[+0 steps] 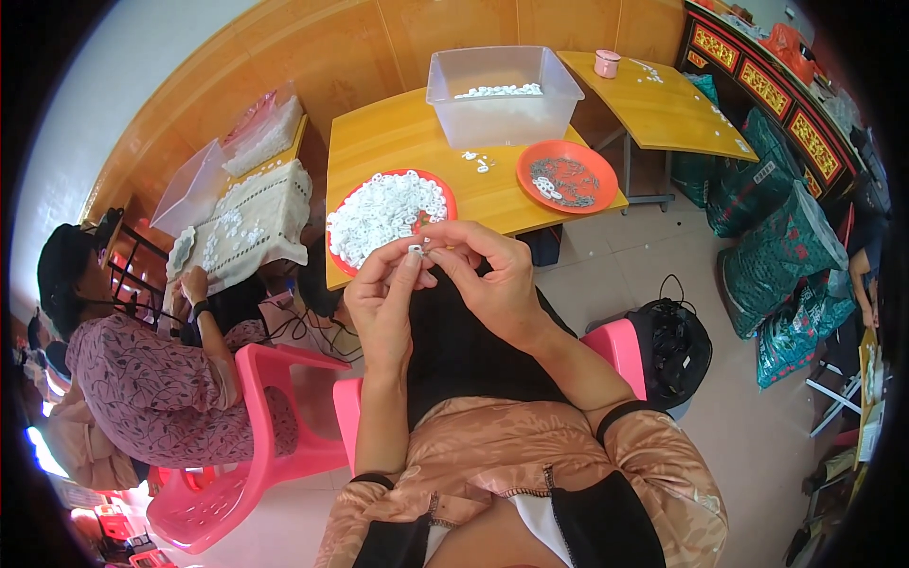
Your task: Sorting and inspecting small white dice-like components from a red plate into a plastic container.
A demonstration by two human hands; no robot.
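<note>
Both my hands meet over the table's near edge. My left hand (383, 308) pinches a small white plastic piece (415, 249) between thumb and fingers. Close against it, my right hand (488, 279) has its thumb and forefinger pressed together; whatever is between them is too small to name. Just beyond my left hand, a red round tray (452, 202) holds a heap of white plastic pieces (383, 213). An orange-red plate (603, 163) to the right carries small grey metal parts (579, 183) and a few white pieces.
A clear plastic bin (507, 109) with white pieces stands at the table's back. On the left, a person (156, 379) works at a cloth-covered table (270, 213), beside a pink chair (251, 445). Green sacks (781, 256) line the right side. A black bag (670, 350) sits near my right elbow.
</note>
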